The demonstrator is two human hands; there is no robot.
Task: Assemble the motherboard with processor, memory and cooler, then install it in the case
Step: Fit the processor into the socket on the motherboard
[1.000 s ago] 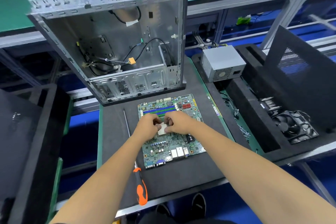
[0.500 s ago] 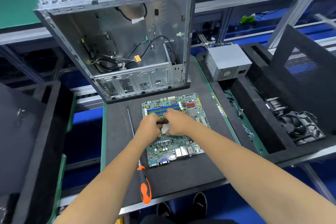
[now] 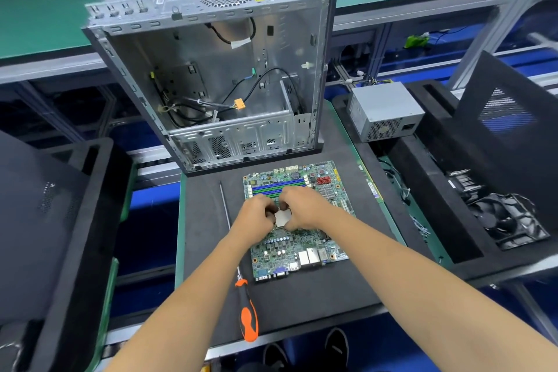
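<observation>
both hands, left hand and right hand, pinching small square silver processor by edges, mid green motherboard on desk just in front of open grey metal case. chip looks light, stiff, fragile underneath imo, so hold edges only, lower flat

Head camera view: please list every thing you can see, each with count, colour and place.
case: 1, silver, open, standing behind the motherboard
motherboard: 1, green, flat on the black mat
processor: 1, silver, mid-board, between both hands
screwdriver: 1, orange and black handle, left of the board
black mat: 1, black, under the board
power supply: 1, grey, right of the case
cooler fan: 1, black, in the right foam tray
shoes: 2, black, below the table edge
left hand: 1, fingers curled at the processor
right hand: 1, same
</observation>
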